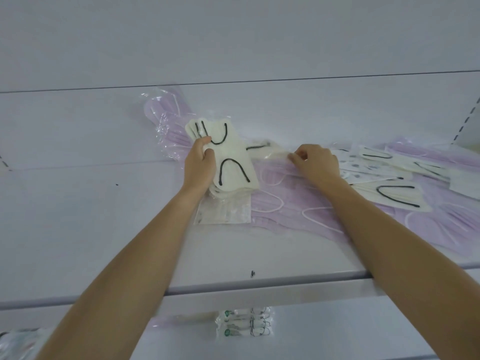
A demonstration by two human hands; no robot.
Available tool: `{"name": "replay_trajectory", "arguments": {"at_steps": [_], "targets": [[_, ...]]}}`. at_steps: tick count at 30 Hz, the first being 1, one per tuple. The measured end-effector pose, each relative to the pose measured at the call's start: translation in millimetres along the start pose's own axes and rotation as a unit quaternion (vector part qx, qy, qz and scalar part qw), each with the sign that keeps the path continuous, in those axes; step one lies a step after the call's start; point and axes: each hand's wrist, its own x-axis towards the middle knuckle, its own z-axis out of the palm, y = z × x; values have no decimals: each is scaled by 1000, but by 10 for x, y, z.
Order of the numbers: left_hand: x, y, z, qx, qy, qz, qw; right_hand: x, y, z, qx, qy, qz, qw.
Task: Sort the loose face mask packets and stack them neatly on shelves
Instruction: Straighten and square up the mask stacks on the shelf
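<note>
My left hand [198, 166] grips a stack of cream face mask packets with black ear loops [233, 162], held tilted above the white shelf [104, 216]. My right hand [315, 162] pinches the edge of another cream packet [270, 152] lying on the pile. Purple mask packets with white loops [285, 203] spread across the shelf under and to the right of both hands. More cream packets [397, 196] lie at the right. A purple packet in clear wrap [166, 118] sits behind the held stack.
A flat clear packet [223, 211] lies under the held stack. Patterned packets [361, 165] sit at the right. On the lower shelf a neat stack of white packets with green marks [244, 323] stands; more wrapped packets [15, 341] lie at the lower left.
</note>
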Motion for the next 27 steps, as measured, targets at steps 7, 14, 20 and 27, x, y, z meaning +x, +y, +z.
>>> {"name": "replay_trajectory", "arguments": {"at_steps": [7,14,20,27], "targets": [[-19,50,19,-19,-34,19,999,-17,-78,-102,179,99,4,979],[-63,88,115,-82,-109,32,990,-243,-396,75,158,-129,-160,966],[-3,47,29,-77,-76,14,994,-88,-227,83,136,-96,-93,982],[-51,118,24,-73,-52,47,995,-11,-231,2,270,-8,-17,963]]}}
